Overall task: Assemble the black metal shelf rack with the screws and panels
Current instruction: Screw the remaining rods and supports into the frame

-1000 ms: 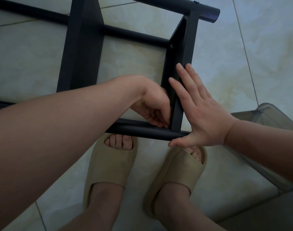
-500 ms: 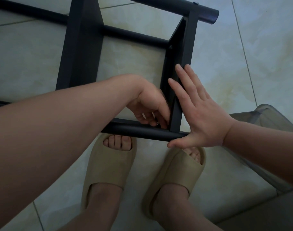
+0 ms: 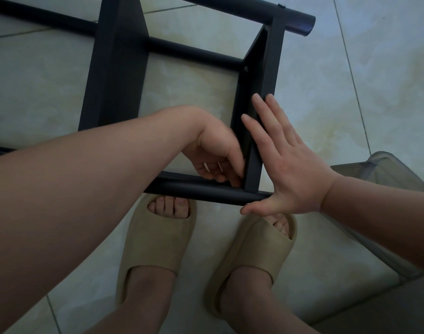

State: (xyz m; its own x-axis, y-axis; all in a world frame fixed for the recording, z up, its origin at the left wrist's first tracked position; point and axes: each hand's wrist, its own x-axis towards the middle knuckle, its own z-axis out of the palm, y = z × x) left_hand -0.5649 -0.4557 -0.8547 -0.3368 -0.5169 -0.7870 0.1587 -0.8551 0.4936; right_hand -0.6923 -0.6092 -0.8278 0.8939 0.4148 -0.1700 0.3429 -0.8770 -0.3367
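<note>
Hands, two: right hand (image 3: 293, 169), fingers (image 3: 264, 116) straight, against one panel (image 3: 266, 68); left hand (image 3: 215, 150), fingers (image 3: 232, 175) curled, hold unclear

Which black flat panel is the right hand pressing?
The narrower black metal panel at the right end, under the right hand; not the wider left panel.

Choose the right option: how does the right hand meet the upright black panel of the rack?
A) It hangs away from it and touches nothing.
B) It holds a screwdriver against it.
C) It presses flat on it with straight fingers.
C: the right hand lies flat, fingers straight, against the black panel, and holds no tool.
</note>
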